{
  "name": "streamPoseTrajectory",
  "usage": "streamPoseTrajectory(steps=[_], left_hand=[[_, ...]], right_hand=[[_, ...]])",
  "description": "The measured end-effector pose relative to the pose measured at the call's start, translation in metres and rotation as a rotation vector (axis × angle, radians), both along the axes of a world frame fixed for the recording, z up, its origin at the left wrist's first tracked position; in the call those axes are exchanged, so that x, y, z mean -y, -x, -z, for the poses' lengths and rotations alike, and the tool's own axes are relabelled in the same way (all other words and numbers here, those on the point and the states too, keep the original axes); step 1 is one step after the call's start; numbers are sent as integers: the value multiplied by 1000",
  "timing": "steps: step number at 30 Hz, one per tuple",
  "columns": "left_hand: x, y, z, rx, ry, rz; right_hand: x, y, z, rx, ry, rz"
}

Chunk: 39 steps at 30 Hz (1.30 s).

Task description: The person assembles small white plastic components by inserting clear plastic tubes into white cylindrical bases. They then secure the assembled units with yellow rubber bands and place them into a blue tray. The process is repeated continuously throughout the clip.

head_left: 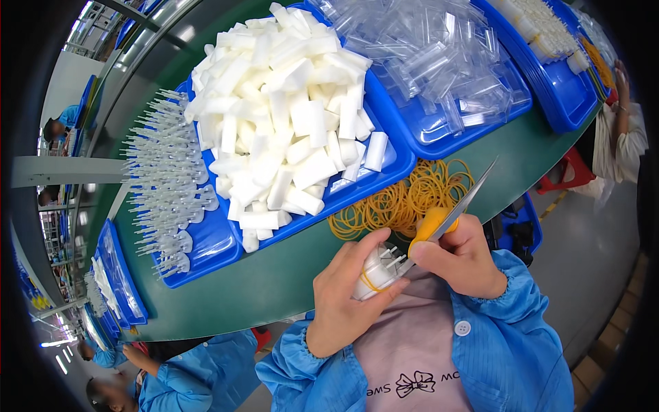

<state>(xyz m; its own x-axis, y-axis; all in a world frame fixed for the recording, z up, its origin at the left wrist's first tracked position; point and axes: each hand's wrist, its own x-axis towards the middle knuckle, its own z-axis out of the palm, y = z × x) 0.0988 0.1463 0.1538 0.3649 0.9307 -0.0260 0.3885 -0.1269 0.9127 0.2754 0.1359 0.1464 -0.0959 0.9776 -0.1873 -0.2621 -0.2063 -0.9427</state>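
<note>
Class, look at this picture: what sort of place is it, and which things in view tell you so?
Most likely a factory packing line: blue trays heaped with identical white plastic pieces, a pile of rubber bands, and workers in blue coats.

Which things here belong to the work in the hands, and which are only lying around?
In use: left hand holding a banded bundle of white pieces; right hand holding scissors; rubber bands.
Lying about: tray of clear bags; red stool.

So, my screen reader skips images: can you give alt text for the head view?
A left hand holds a small white bundle bound with a yellow rubber band, while the right hand works yellow-handled scissors at it, above a green table with blue trays of white parts.
</note>
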Motion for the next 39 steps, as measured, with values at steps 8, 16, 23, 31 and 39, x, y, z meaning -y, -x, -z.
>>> streamPoseTrajectory(steps=[8, 16, 23, 31, 39], left_hand=[[6, 2, -4, -1, -6, -8], [4, 11, 4, 594, 593, 47], [3, 10, 7, 664, 701, 14], [2, 15, 6, 689, 756, 93], [7, 20, 23, 919, 885, 145]], right_hand=[[1, -9, -10, 418, -355, -171], [-2, -13, -8, -199, 48, 8], [-3, -8, -7, -156, 34, -38], [-7, -9, -15, 46, -8, -209], [-4, -3, -21, 109, -129, -24]])
